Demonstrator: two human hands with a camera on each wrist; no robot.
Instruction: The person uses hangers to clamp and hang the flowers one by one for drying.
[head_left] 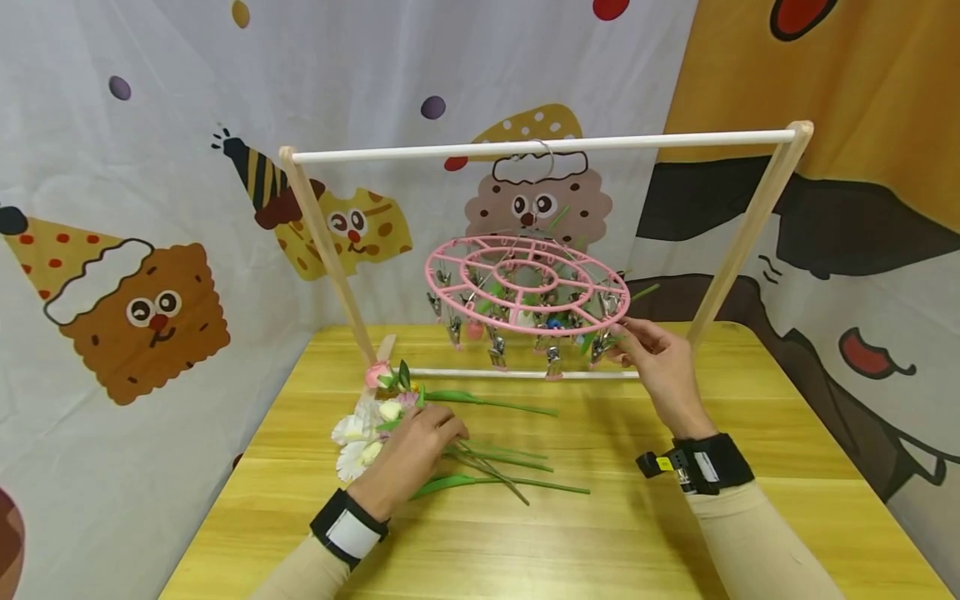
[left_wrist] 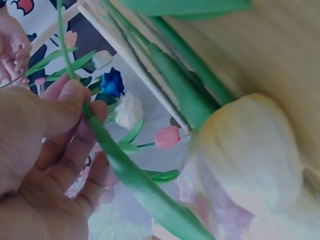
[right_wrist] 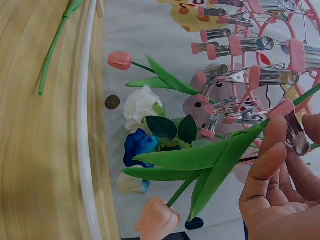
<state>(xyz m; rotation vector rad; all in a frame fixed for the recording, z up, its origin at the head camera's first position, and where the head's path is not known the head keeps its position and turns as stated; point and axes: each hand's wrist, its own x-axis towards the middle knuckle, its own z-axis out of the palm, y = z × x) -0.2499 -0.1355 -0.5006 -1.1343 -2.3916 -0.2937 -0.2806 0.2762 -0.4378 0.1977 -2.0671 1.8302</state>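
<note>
Beside the lying artificial flowers, my left hand pinches a green flower stem between thumb and fingers. A cream bud is close by in the left wrist view. My right hand is at the right edge of a round pink clip hanger. Its fingers hold a metal clip with a pink tip, which sits at the stem of a peach tulip. That tulip hangs head down. Near it hang a blue rose, a white rose and a pink tulip.
A wooden rack with a white top bar carries the hanger by its hook. Its lower white bar runs low across the table. A printed curtain stands behind. Many other clips dangle around the hanger.
</note>
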